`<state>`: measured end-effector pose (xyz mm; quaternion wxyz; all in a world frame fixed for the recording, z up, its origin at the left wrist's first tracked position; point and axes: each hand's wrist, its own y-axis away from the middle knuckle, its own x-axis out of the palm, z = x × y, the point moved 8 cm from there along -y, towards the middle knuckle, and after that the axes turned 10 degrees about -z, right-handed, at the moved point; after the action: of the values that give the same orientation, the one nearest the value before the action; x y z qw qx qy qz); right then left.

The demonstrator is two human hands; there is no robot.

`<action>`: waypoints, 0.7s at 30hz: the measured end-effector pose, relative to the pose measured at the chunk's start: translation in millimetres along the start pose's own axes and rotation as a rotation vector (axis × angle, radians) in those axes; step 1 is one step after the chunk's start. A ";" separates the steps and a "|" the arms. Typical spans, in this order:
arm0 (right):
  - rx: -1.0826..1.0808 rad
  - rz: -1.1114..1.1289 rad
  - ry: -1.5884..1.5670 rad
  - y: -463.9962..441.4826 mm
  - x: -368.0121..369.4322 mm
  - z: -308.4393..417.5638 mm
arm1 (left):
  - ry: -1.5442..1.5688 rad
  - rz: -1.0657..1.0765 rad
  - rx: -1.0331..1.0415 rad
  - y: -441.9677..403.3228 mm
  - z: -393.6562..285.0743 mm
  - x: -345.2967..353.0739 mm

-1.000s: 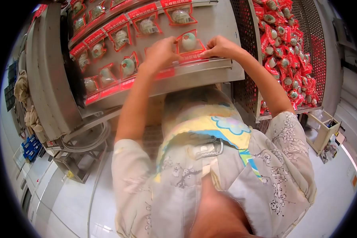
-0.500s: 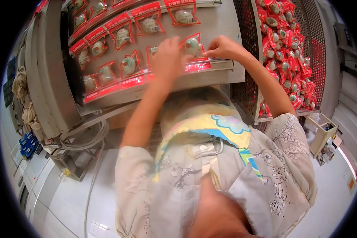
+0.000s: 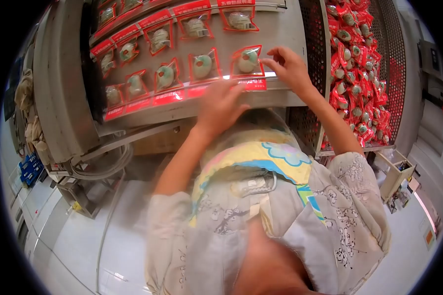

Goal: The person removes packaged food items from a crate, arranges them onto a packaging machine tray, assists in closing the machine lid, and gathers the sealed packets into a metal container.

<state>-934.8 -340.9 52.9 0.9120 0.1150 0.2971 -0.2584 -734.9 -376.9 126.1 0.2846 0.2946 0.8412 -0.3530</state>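
Rows of clear, red-edged packets, each with a pale greenish egg inside, lie on a metal machine bed (image 3: 275, 44). Nearest my right hand (image 3: 291, 69) is the rightmost egg packet (image 3: 247, 61) of the front row. That hand's thumb and forefinger are apart beside the packet's right edge, with nothing visible between them. My left hand (image 3: 222, 108), slightly blurred, is over the front rail, by the red header strips of the front row. Its thumb stands away from the fingers and it holds nothing I can see. Another egg packet (image 3: 202, 66) lies just above its fingertips.
On the right, a perforated metal bin (image 3: 305, 29) holds a heap of red egg packets (image 3: 354, 73). Further rows of packets lie toward the top of the bed. A metal housing (image 3: 66, 83) borders the left side. Hoses (image 3: 103, 169) hang below the front edge.
My left hand has moved down toward me, off the front-row packets, uncovering one of them. My right hand stays beside the rightmost packet, its fingers more apart. The view has shifted slightly.
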 end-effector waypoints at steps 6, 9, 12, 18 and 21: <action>-0.729 0.069 0.149 64.4 34.0 92.7 | -0.171 -0.084 -0.080 28.8 45.9 -25.1; -0.808 0.050 0.150 68.3 48.5 82.1 | -0.159 -0.123 -0.116 31.5 48.5 -23.6; -0.749 0.028 0.120 69.7 46.3 79.6 | -0.131 -0.142 -0.108 33.9 45.4 -23.8; -0.664 0.051 0.058 71.2 49.2 90.6 | -0.033 -0.135 -0.080 46.9 35.2 -26.5; -0.752 0.007 0.111 82.8 64.9 126.4 | 0.082 -0.196 -0.138 68.9 15.1 -48.3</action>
<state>-784.3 -343.4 119.3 0.8739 -0.2131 0.4196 -0.1216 -650.7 -362.8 121.0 0.2340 0.2049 0.8991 -0.3079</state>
